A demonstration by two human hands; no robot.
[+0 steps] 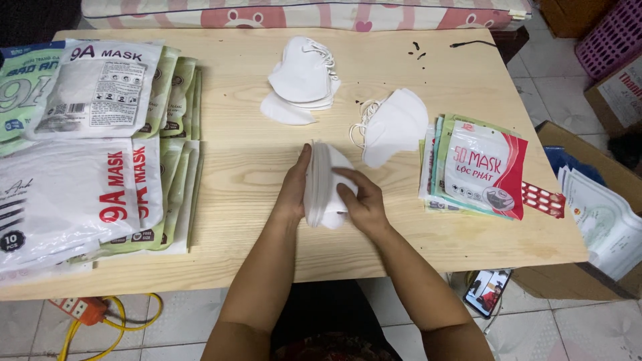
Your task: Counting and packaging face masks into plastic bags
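I see my left hand [294, 190] and right hand [361, 200] pressed against either side of an upright stack of folded white fabric face masks [324, 184], which stands on edge near the middle of the pale wooden table [241, 167]. My left palm lies flat on the stack's left face with the fingers together and pointing away from me; my right fingers [349, 179] curl over the stack's right face and close on it, so the stack is clamped between both hands. Just beyond the stack, toward the far edge of the table, lies a loose heap of white masks [301, 83]. To the right of the stack, close by but not touching, sits a second small pile of white masks with ear loops showing [394, 127]. Further right of the stack lies a fanned sheaf of flat printed mask pouches, the top one white and red [478, 170]. Well to the left of the stack, large white and green plastic mask packets [93, 147] overlap across the table's left end. Below the table's near edge, right of the stack, a phone with a lit screen [487, 293] lies on the tiled floor
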